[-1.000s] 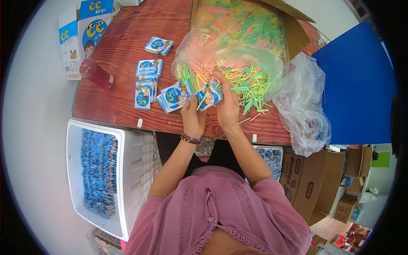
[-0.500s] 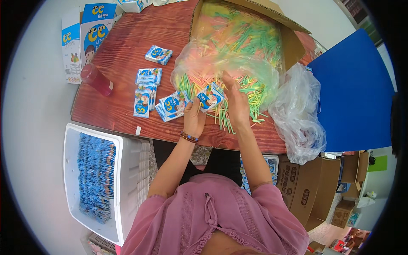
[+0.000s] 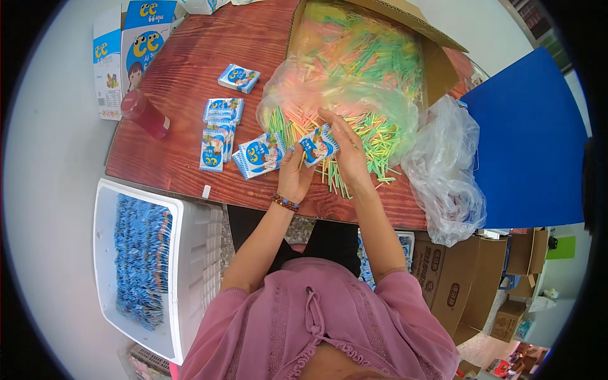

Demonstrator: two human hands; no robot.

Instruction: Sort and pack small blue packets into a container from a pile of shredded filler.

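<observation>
Left hand [image 3: 295,178]: fingers pinched on the lower-left end of one small packet [image 3: 318,145]. Right hand [image 3: 352,155]: fingers part-extended along the packet's right edge, touching; can't tell if they grip. Packet sits tilted between the two hands, above the bench [image 3: 180,149].

Packet label: white ground, blue round panel, yellow lettering, cartoon figure, blue striped ends.

Just left of the left fingers: fanned packet stack [image 3: 259,155], same print. Farther left: overlapping packet column [image 3: 220,134], plus a separate packet pile [image 3: 239,77] above it.

Ahead of the right hand: pink, green and yellow sticks [image 3: 380,130] spilling from a clear bag [image 3: 354,95] in an open cardboard box [image 3: 441,73].

Outward: crumpled clear plastic [image 3: 443,171] right; pink-red bottle [image 3: 144,114] left; blue-and-white display cartons [image 3: 147,47] behind it, big yellow letters with eyes, cartoon face. White bin [image 3: 180,272] lower left, rows of blue packets inside. Brown cartons [image 3: 465,275] lower right, dark lettering on side.
</observation>
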